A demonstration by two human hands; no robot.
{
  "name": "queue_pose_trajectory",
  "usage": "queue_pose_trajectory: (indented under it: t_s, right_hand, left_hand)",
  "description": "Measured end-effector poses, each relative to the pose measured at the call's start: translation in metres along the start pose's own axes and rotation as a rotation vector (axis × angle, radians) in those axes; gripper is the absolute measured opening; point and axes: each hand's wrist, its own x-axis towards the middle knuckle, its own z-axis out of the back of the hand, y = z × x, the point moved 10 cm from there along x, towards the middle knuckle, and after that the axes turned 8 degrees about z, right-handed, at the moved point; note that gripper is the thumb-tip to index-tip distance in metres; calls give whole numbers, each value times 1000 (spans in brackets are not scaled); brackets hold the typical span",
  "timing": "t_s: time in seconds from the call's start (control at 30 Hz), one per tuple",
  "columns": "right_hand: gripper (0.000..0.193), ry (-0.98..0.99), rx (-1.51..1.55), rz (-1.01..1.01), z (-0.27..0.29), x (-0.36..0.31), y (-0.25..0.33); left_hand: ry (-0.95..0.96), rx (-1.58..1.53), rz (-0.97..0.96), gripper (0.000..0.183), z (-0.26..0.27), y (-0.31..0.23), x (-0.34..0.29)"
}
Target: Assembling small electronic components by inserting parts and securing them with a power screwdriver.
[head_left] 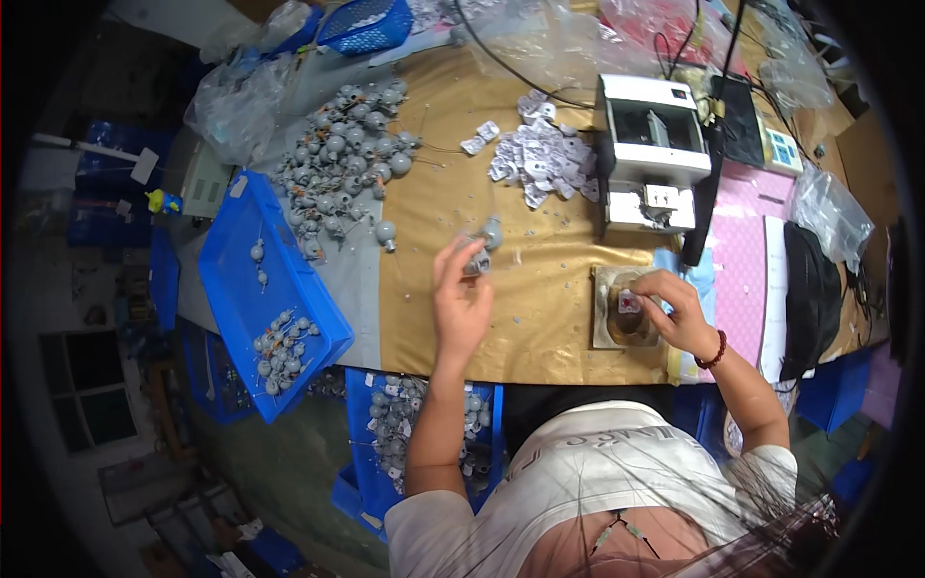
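Observation:
My left hand (464, 303) is raised over the brown-covered table, its fingers closed around a grey ball-shaped part with a neck (490, 231); motion smears it, and a second grey piece seems to show at the fingertips. To the right, my right hand (682, 313) pinches at a small white tag with a red mark (628, 302). This tag is over a square plate (604, 332) with a round brown middle. Beyond my hands lies a pile of white tags (544, 159). Many similar grey ball-shaped parts with wires (352, 144) are heaped at the far left.
A white machine (653, 154) stands behind the plate, with a dark arm beside it. At the left is a tilted blue tray (323, 313) with grey parts. Another blue crate (358, 424) sits below the table's near edge. A black bag (812, 289) lies at the right.

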Motion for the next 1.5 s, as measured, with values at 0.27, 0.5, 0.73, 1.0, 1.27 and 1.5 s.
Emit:
queue_pose_trajectory:
  t_s: [0.27,0.5,0.73,1.0,1.27,1.5]
  right_hand:
    - [13,-3,36,84,-3,13,21]
    - [25,-50,9,169,-1,27,43]
    - [41,127,366,31,-24,33,48]
    - [23,-31,1001,-501,-21,-26,-10]
    - [24,76,-116,-71,-9,-39,-8]
    - [18,99,-342,97,-23,-37,-9]
  left_hand:
    - [178,-351,207,50,12,21,-13]
    - [522,-801,126,53,-20,-25,-38]
    - [792,-991,234,51,-96,-44,-78]
    - [726,-1255,805,37,-155,30,-106]
    - [587,-49,223,11,-170,21,-114]
    - [475,258,-64,14,-172,2,-109]
